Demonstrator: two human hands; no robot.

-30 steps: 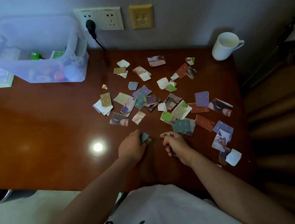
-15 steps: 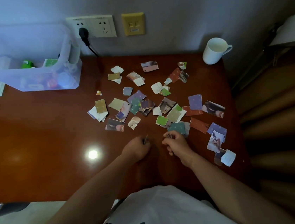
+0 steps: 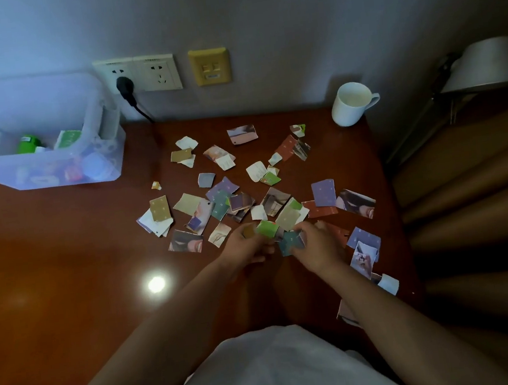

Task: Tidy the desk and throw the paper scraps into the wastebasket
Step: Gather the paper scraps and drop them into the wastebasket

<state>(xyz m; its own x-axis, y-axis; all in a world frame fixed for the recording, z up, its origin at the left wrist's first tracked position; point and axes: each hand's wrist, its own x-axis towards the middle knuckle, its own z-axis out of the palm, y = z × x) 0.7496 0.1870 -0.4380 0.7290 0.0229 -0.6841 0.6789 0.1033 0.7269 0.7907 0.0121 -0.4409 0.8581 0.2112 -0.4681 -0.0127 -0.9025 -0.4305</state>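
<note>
The table (image 3: 66,277) has paper scraps (image 3: 224,195) all over its right half — no wastebasket shows. The left hand (image 3: 245,248) grips a few, the right hand (image 3: 319,246) pinches a teal scrap (image 3: 290,242). Best to push them into one pile first.

One wide-angle camera, worn on the person's head, looks forward and steeply down, over the white shirt (image 3: 266,368) at the bottom edge, onto the desk (image 3: 66,277) — close above it, facing the wall (image 3: 289,14) at the desk's far side.
</note>
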